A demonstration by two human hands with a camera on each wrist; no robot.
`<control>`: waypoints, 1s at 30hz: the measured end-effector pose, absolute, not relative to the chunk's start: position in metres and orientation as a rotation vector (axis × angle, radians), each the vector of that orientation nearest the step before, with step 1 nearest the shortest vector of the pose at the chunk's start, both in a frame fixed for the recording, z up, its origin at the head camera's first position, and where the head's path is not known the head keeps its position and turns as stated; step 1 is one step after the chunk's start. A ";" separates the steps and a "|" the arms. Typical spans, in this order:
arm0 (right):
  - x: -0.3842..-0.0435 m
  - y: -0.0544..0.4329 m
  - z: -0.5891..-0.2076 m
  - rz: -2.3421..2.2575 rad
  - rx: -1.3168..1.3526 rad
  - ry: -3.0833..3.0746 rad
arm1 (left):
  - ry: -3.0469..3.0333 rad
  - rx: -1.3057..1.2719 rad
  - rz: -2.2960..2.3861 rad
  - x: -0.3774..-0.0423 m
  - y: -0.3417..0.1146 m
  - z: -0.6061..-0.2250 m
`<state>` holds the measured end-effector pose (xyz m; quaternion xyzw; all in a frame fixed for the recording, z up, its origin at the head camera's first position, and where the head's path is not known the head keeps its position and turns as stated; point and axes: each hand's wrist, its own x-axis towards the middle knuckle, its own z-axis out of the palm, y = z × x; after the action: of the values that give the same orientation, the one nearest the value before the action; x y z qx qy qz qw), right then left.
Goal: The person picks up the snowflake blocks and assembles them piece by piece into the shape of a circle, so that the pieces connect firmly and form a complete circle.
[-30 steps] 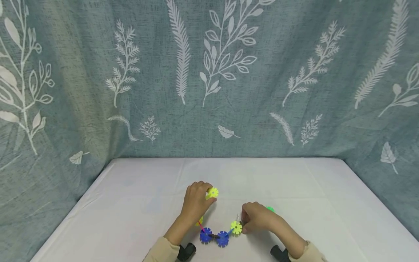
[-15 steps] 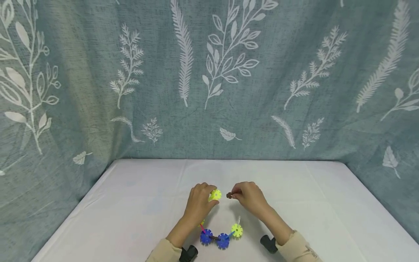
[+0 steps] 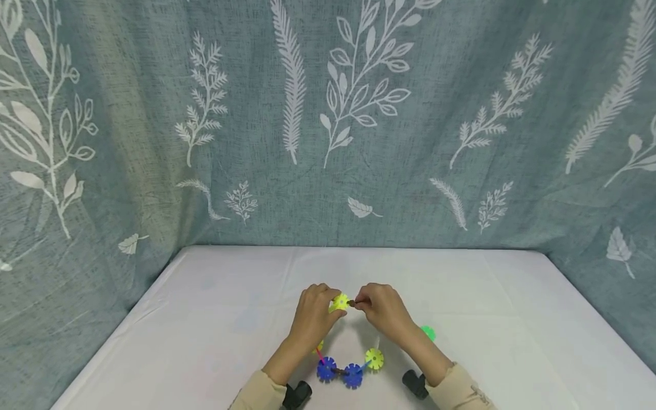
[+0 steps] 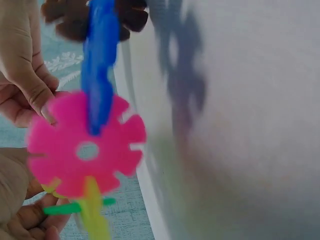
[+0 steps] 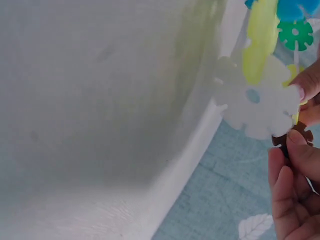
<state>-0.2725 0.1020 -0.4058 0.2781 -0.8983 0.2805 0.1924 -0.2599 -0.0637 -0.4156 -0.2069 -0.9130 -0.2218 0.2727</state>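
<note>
My left hand (image 3: 314, 313) pinches a bright yellow notched disc (image 3: 340, 301) above the table, near the middle of the head view. Facing it, my right hand (image 3: 383, 307) pinches a small brown notched disc (image 5: 302, 134) by its edge. The brown disc meets the yellow one's right edge; whether the notches interlock I cannot tell. Below the hands runs a chain of linked discs, with two blue discs (image 3: 326, 370) and another yellow disc (image 3: 374, 359). A pink disc (image 4: 60, 145) joined to a blue one (image 4: 100, 65) looms in the left wrist view.
A green disc (image 3: 428, 333) shows beside the right forearm. The right wrist view has a whitish disc (image 5: 260, 115) close to the camera. White cloth covers the table (image 3: 230, 319), and a patterned curtain (image 3: 328, 216) hangs behind it.
My right hand has risen from beside the chain's right-hand yellow disc, carrying the brown disc up and left to the yellow disc in my left hand. My left hand has barely moved.
</note>
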 end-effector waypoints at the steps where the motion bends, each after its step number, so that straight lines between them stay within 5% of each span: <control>1: -0.273 0.102 -0.406 0.776 0.784 -2.514 | -2.451 -0.558 -0.602 -0.260 -0.064 -0.415; 30: -0.278 0.104 -0.411 0.847 0.952 -2.488 | -2.422 -0.625 -0.568 -0.260 -0.050 -0.408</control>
<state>-0.2778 0.1043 -0.4105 0.3357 -0.8767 0.2984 0.1724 -0.2601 -0.0500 -0.4077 -0.2335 -0.9053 -0.2125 0.2843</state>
